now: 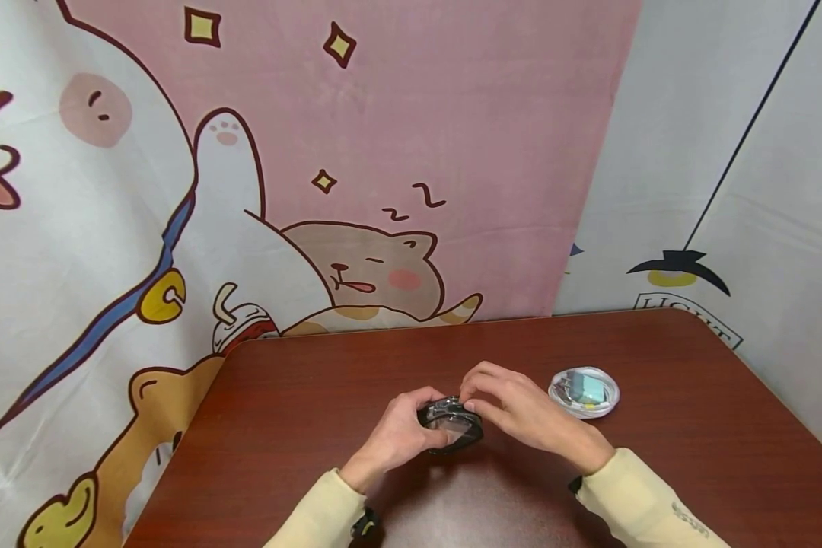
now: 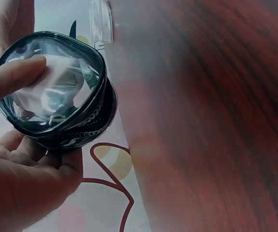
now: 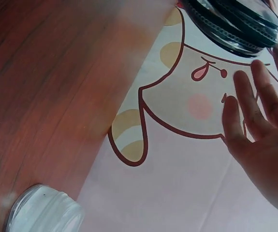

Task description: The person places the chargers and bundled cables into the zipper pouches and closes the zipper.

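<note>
A small round zip pouch [image 2: 56,92] has clear faces, black trim and a zipper round its side. Something pale and a bit of green show through its clear face in the left wrist view. My left hand [image 1: 404,430] grips the pouch, thumb pressed on the clear face and fingers curled beneath. At the pouch's right edge, my right hand [image 1: 514,403] pinches the zipped side with thumb and index finger. The other fingers [image 3: 247,104] of that hand are spread away from the pouch. The zipper's pull is hidden by the fingertips.
A second round clear pouch [image 1: 603,411] with white trim lies on the brown table [image 1: 301,411], right of my right hand. Light-blue and yellow contents show in it. Behind the table's far edge hangs a cartoon-printed cloth [image 1: 493,152].
</note>
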A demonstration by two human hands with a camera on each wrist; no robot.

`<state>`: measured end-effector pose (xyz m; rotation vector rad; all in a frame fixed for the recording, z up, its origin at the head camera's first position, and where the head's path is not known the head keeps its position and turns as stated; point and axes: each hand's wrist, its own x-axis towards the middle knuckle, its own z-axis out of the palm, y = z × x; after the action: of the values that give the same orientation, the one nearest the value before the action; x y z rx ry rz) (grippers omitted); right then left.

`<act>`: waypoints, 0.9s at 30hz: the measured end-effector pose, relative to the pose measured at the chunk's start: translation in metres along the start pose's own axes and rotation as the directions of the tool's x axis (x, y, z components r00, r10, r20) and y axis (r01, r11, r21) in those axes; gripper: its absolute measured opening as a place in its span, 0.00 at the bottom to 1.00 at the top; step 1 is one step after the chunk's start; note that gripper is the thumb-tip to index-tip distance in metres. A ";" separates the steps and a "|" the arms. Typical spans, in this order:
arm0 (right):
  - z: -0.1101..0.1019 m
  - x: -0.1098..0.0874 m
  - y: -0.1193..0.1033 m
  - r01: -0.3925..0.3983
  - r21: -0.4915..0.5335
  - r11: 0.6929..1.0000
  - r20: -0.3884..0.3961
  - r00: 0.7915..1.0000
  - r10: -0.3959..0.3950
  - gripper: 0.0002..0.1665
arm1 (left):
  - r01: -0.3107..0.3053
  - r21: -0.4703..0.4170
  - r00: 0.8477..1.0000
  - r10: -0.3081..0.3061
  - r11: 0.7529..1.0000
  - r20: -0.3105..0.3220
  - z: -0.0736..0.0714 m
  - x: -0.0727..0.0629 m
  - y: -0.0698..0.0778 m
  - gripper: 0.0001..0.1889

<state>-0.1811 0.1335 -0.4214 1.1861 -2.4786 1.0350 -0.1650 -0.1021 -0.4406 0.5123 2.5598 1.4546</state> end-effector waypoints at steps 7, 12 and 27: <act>0.003 -0.001 0.004 0.116 -0.097 0.989 -0.120 0.985 -0.127 0.12 | 0.009 -0.089 1.000 -0.007 0.996 0.020 -0.003 0.000 0.000 0.17; 0.003 -0.003 0.007 0.156 -0.135 0.978 -0.187 0.966 -0.180 0.15 | 0.025 -0.154 0.999 -0.020 0.988 0.035 -0.006 0.001 0.000 0.17; -0.001 -0.010 0.008 0.149 -0.166 0.975 -0.226 0.956 -0.185 0.02 | 0.094 -0.317 0.995 -0.084 0.944 0.046 -0.011 -0.003 0.001 0.19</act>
<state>-0.1806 0.1434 -0.4287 1.1288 -2.1855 0.8759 -0.1651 -0.1116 -0.4346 0.3617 2.2266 1.7646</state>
